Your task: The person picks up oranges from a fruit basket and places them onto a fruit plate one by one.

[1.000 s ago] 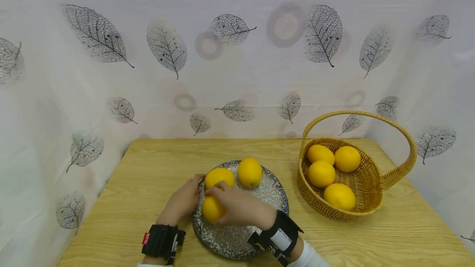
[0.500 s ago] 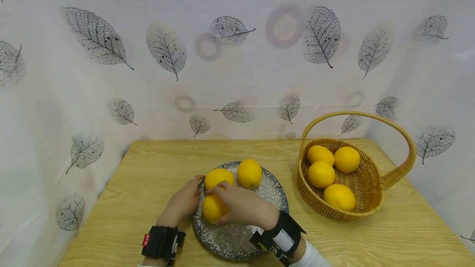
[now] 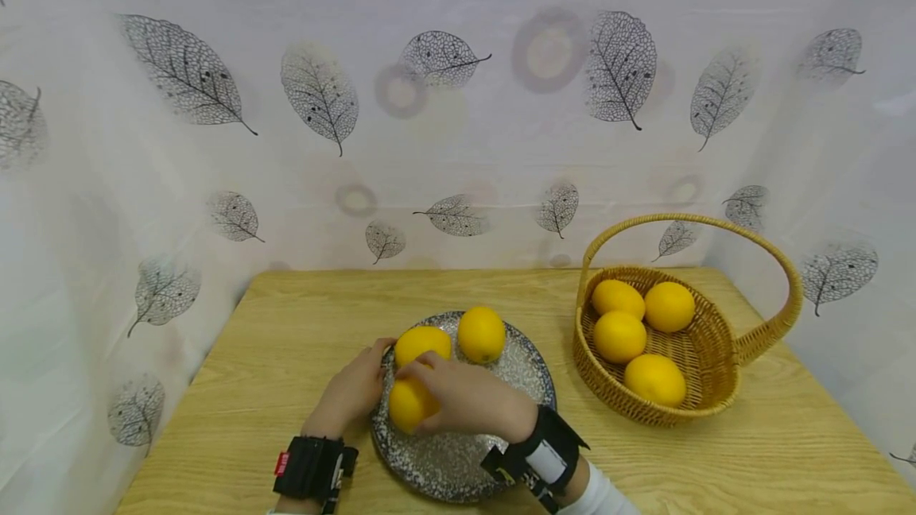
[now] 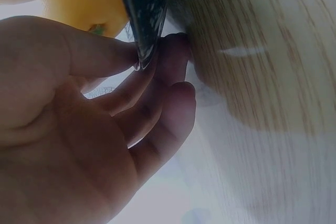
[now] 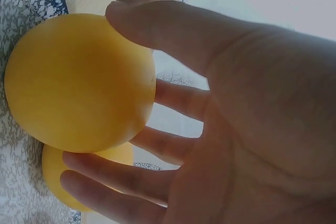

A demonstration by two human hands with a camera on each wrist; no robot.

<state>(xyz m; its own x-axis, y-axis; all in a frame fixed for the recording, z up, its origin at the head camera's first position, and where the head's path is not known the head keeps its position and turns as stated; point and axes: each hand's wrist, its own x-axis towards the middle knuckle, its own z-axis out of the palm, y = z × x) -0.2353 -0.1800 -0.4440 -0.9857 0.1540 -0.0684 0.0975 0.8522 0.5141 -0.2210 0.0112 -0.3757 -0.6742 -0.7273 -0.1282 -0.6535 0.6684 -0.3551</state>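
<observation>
A round speckled grey plate (image 3: 451, 471) with a dark blue rim sits on the wooden table. My left hand (image 3: 354, 389) pinches its left rim; in the left wrist view the thumb lies on one side of the plate's edge (image 4: 144, 17), fingers on the other. My right hand (image 3: 472, 402) holds a yellow citrus fruit (image 3: 409, 406) at the plate's left side, thumb and fingers around it in the right wrist view. Just behind it on the plate are an oval yellow citrus fruit (image 3: 422, 342) and a rounder one (image 3: 482, 332).
To the right of the plate stands a wicker basket (image 3: 723, 396) with a tall arched handle (image 3: 680, 218). Several yellow citrus fruits (image 3: 655, 380) lie in it. A leaf-patterned white curtain (image 3: 458, 157) hangs behind the wooden table (image 3: 300, 316).
</observation>
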